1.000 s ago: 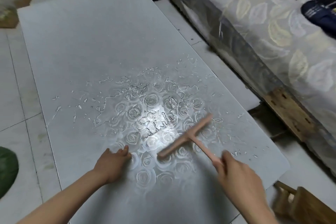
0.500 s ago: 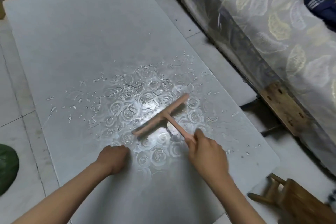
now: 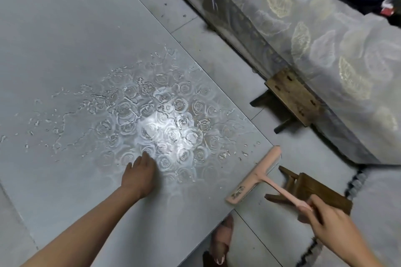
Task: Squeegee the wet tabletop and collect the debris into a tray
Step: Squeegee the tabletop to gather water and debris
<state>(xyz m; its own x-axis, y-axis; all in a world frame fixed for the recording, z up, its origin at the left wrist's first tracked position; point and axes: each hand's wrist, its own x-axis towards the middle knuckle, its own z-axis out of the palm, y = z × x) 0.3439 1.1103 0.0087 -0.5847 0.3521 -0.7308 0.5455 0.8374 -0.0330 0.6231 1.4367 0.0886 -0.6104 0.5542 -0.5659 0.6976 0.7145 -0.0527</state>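
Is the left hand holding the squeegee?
No, the right hand grips the pink squeegee by its handle, while the left hand rests on the wet tabletop.

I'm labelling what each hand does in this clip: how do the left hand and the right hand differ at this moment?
The left hand rests on the wet tabletop and holds nothing; the right hand grips the pink squeegee by its handle. The left hand is over the tabletop; the right hand is past its edge, near a wooden stool. Both are bare.
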